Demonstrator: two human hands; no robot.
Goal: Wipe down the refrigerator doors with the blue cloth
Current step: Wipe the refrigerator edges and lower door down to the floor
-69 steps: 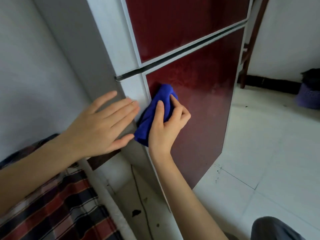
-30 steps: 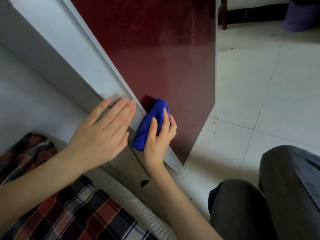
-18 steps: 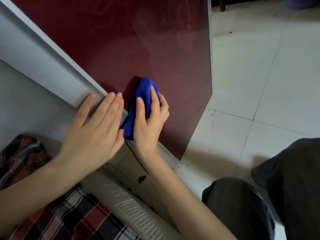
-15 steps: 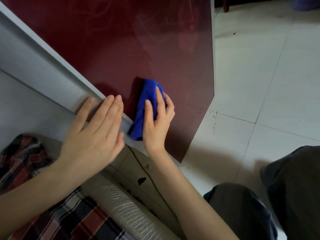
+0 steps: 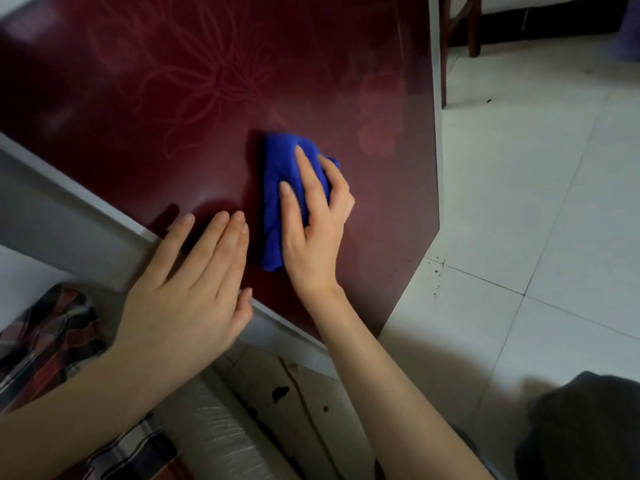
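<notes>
Grips folded blue cloth [image 5: 277, 171] against glossy dark-red refrigerator door [image 5: 173, 81] with right hand [image 5: 313, 244]; rests left hand [image 5: 187, 299] flat, fingers straight, on door; white tiled floor [image 5: 536, 202] right of door.

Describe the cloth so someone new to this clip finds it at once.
Start at the dark red refrigerator door filling the upper left. Low on it, the right hand holds a folded cloth. It is the only bright blue thing in view.

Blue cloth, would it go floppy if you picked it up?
Probably floppy: the blue cloth is bunched in soft folds under the right hand. It likely slides easily, since the door looks glossy. Seems light: it crumples small under one hand.
</notes>
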